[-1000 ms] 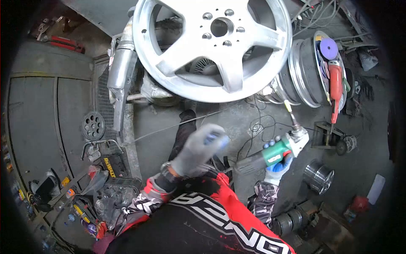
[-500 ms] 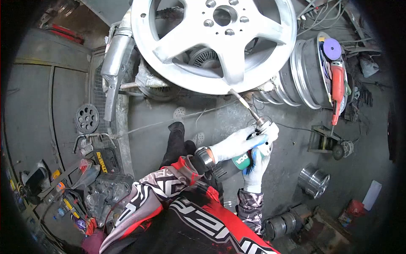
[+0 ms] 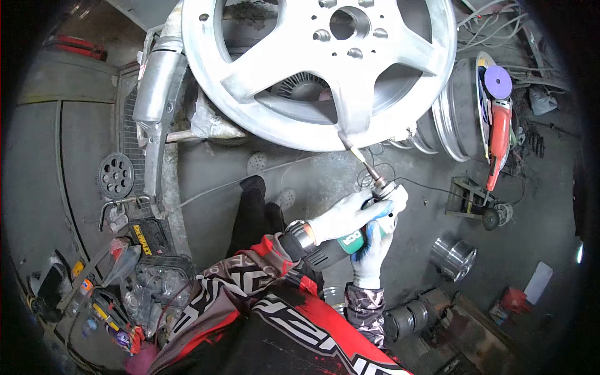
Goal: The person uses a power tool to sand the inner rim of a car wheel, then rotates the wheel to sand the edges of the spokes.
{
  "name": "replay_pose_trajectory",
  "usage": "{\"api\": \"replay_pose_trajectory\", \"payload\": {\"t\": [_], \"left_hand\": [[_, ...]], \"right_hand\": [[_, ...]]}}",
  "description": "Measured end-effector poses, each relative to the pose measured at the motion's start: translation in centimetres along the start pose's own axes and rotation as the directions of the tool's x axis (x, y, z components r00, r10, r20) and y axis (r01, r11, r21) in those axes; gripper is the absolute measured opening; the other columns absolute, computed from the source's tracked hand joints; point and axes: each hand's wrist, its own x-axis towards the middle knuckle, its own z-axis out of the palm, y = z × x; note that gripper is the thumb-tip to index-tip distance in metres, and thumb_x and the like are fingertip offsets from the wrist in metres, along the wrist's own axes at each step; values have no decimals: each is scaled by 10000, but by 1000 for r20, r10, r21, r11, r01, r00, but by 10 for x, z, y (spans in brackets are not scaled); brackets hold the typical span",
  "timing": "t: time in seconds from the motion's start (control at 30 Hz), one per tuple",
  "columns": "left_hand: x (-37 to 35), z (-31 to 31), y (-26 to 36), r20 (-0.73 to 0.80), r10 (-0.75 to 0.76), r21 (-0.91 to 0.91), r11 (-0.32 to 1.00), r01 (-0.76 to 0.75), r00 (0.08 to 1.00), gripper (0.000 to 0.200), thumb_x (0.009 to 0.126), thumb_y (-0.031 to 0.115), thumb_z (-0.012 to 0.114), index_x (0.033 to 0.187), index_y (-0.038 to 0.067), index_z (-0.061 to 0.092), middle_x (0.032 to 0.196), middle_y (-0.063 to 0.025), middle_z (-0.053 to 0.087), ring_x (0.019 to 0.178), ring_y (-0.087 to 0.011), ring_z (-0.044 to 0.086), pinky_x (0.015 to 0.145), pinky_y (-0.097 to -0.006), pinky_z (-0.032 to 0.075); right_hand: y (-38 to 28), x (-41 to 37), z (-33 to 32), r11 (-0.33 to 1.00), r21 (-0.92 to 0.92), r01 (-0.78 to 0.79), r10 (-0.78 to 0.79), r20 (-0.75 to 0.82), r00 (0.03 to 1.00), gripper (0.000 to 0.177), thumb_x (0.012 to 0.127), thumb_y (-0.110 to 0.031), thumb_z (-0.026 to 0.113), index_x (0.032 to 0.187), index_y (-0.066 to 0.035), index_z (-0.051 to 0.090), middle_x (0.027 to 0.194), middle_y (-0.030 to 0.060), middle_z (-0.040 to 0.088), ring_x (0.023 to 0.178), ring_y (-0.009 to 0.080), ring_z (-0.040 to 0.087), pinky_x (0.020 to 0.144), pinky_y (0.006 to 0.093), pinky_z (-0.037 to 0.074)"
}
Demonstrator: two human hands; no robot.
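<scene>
A green angle grinder [image 3: 351, 242] marked DCA is gripped in both my gloved hands below the wheel. My left hand [image 3: 340, 217], with a dark watch at the wrist, lies across the top of the tool near its head, fingers closed round it. From below, my right hand [image 3: 373, 256] wraps the tool close to the head. A long thin shaft [image 3: 369, 167] runs up from the head, its tip right at the lower rim of a silver five-spoke alloy wheel [image 3: 355, 103]. The wheel faces me, its upper edge cut off by the view.
Another rim [image 3: 459, 106] stands at right, with a red power tool [image 3: 499, 140] and purple disc [image 3: 498, 82] against it. A metal cylinder [image 3: 156, 87] hangs at left. Cables run over the floor. Tool cases [image 3: 150, 237] lie lower left; a loose rim [image 3: 454, 256] lies right.
The view has shifted slightly, so the wheel appears larger and lower. Both hands keep their grip on the angle grinder, its tip still at the wheel's lower rim.
</scene>
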Motion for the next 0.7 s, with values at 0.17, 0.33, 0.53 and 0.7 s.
{"api": "replay_pose_trajectory", "payload": {"t": [0.17, 0.33, 0.53, 0.7], "left_hand": [[-3, -19, 4, 38, -21, 5, 1000, 21, 999, 505, 1083, 416, 596, 1364, -1, 642, 1219, -196, 734, 1128, -262, 699, 1010, -403, 512], [-6, -34, 17, 67, -92, -38, 995, 95, 993, 531, 1080, 449, 599, 1357, 0, 657, 1212, -202, 738, 1128, -278, 703, 1007, -404, 514], [-1, -40, 24, 86, -211, 70, 976, 205, 974, 541, 1079, 468, 596, 1347, 3, 666, 1213, -209, 737, 1124, -278, 703, 1008, -396, 514], [-8, -43, 27, 107, -216, -29, 975, 220, 971, 514, 1080, 442, 609, 1378, 26, 659, 1233, -172, 740, 1150, -230, 691, 1034, -383, 502]], "right_hand": [[2, -7, 24, 1000, -10, -9, 9, -12, 1000, 549, 1044, -221, 673, 1514, -31, 461, 1436, 112, 602, 1290, 216, 615, 1085, 374, 503], [3, -10, 50, 998, 35, -58, 61, -90, 994, 496, 1060, -211, 648, 1494, -37, 481, 1402, 106, 613, 1266, 201, 621, 1064, 364, 512], [1, -12, 56, 990, 88, -106, 118, -140, 983, 427, 1089, -209, 603, 1481, -68, 511, 1406, 94, 612, 1274, 201, 625, 1064, 376, 524], [0, -22, 62, 981, 127, -148, 162, -113, 980, 404, 1111, -209, 564, 1488, -76, 503, 1433, 99, 593, 1295, 194, 609, 1066, 373, 528]]}}
